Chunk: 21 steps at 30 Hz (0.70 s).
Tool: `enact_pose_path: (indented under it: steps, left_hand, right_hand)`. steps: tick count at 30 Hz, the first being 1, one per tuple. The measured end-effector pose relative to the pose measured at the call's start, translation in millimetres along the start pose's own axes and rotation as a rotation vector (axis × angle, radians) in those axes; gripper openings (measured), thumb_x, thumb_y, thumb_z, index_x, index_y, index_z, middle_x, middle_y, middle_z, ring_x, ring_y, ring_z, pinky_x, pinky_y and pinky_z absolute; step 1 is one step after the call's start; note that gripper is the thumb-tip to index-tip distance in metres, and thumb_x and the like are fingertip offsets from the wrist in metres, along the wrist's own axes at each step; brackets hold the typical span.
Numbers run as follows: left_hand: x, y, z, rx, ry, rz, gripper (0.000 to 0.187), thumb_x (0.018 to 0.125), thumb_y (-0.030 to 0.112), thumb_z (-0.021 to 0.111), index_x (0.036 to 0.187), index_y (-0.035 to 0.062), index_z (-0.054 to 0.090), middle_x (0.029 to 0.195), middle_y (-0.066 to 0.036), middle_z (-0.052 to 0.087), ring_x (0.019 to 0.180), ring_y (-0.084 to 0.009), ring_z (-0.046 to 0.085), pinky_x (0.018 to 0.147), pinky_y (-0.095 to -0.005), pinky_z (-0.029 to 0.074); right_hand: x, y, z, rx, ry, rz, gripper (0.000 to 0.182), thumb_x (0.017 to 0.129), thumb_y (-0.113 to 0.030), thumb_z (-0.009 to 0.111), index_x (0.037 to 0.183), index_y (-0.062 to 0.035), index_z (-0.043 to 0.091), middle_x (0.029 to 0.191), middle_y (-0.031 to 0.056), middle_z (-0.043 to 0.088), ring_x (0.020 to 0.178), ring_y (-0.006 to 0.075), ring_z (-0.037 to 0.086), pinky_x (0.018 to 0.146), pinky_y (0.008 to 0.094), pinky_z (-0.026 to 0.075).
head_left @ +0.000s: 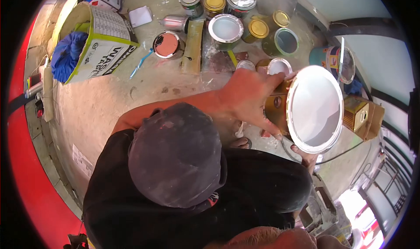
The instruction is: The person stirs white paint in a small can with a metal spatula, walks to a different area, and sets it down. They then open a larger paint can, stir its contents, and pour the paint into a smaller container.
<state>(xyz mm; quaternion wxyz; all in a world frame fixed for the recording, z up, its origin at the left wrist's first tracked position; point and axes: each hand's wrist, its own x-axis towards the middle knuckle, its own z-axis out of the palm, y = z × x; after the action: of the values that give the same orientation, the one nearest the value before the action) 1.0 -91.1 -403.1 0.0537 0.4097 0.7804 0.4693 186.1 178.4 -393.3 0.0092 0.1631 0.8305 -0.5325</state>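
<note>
Neither of my hands shows clearly; a strip of bare skin [273,239] lies along the bottom edge, and I cannot tell which body part it is. In front of me a person in a dark grey cap [175,155] and black clothes crouches. That person's hand [245,93] spreads its fingers and thumb around the side of a large paint can [316,109]. The can is tilted, with white paint inside and its white-smeared rim turned up towards me. Another hand of that person [305,156] is at the can's lower edge. A smaller can of white paint [279,67] stands just behind.
Several paint cans stand beyond, among them one with pink paint [166,44] and one with pale paint [226,28]. A white-and-green bucket [105,52] holding a blue cloth [69,52] is at left. At right sits a cardboard box [374,122] with a square tin [355,114].
</note>
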Motion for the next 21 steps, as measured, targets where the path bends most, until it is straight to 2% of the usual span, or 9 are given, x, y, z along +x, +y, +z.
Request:
enact_pose_path:
  steps: [6, 7, 8, 10, 13, 17, 21]
  left_hand:
    - [-24, -22, -11, -0.339, 0.173, -0.213, 0.103, 0.046, 0.058, 0.101, 0.123, -0.0016, 0.066, 0.101, -0.02, 0.075, 0.09, -0.0374, 0.076, 0.079, -0.0424, 0.059]
    - [-27, -23, -19, -0.339, 0.151, -0.274, 0.102, 0.046, 0.053, 0.104, 0.123, -0.0025, 0.067, 0.099, -0.018, 0.075, 0.089, -0.0315, 0.076, 0.082, -0.039, 0.059]
    - [-29, -26, -22, -0.364, 0.162, -0.306, 0.101, 0.046, 0.052, 0.104, 0.123, -0.0028, 0.067, 0.098, -0.017, 0.075, 0.089, -0.0294, 0.076, 0.082, -0.0382, 0.059]
    - [-34, -35, -26, -0.411, 0.184, -0.373, 0.1, 0.047, 0.05, 0.105, 0.123, -0.0034, 0.067, 0.096, -0.014, 0.075, 0.088, -0.0253, 0.075, 0.082, -0.0367, 0.059]
    - [-34, -46, -33, -0.534, 0.134, -0.452, 0.098, 0.055, 0.035, 0.105, 0.136, -0.0029, 0.064, 0.12, -0.015, 0.077, 0.109, -0.0203, 0.072, 0.097, -0.0371, 0.056]
    - [-31, -61, -30, -0.678, 0.145, -0.498, 0.089, 0.061, 0.031, 0.104, 0.133, -0.0041, 0.065, 0.122, -0.011, 0.076, 0.109, -0.0174, 0.07, 0.097, -0.036, 0.056]
    - [-34, -70, -28, -0.798, 0.159, -0.529, 0.087, 0.064, 0.031, 0.104, 0.133, -0.0041, 0.065, 0.123, -0.012, 0.076, 0.11, -0.0175, 0.07, 0.099, -0.0358, 0.055]
  right_hand:
    - [65, -51, 11, -0.107, -0.109, -0.182, 0.13, 0.049, -0.053, 0.105, 0.147, 0.0082, 0.046, 0.134, 0.0167, 0.063, 0.122, 0.0265, 0.064, 0.103, 0.0411, 0.051]
    - [76, -62, 18, -0.11, -0.108, -0.222, 0.128, 0.049, -0.053, 0.106, 0.145, 0.0083, 0.048, 0.134, 0.0164, 0.064, 0.121, 0.0259, 0.064, 0.103, 0.0405, 0.051]
    - [88, -74, 24, -0.112, -0.111, -0.262, 0.126, 0.049, -0.052, 0.106, 0.144, 0.0084, 0.05, 0.133, 0.0162, 0.064, 0.121, 0.0254, 0.064, 0.103, 0.04, 0.052]
    - [105, -86, 31, -0.117, -0.169, -0.237, 0.123, 0.05, -0.052, 0.105, 0.142, 0.0086, 0.052, 0.135, 0.0162, 0.064, 0.123, 0.0256, 0.063, 0.106, 0.0388, 0.049]
    - [126, -92, 42, -0.133, -0.185, -0.263, 0.125, 0.05, -0.053, 0.105, 0.144, 0.0082, 0.049, 0.136, 0.016, 0.064, 0.125, 0.0268, 0.063, 0.111, 0.0385, 0.045]
    - [144, -110, 53, -0.161, -0.262, -0.162, 0.131, 0.052, -0.054, 0.104, 0.15, 0.0076, 0.043, 0.139, 0.0174, 0.062, 0.129, 0.0286, 0.061, 0.114, 0.0396, 0.044]
    - [157, -122, 63, -0.214, -0.237, -0.151, 0.14, 0.046, -0.045, 0.106, 0.15, 0.0166, 0.035, 0.136, 0.0255, 0.064, 0.125, 0.0315, 0.065, 0.113, 0.0425, 0.047]
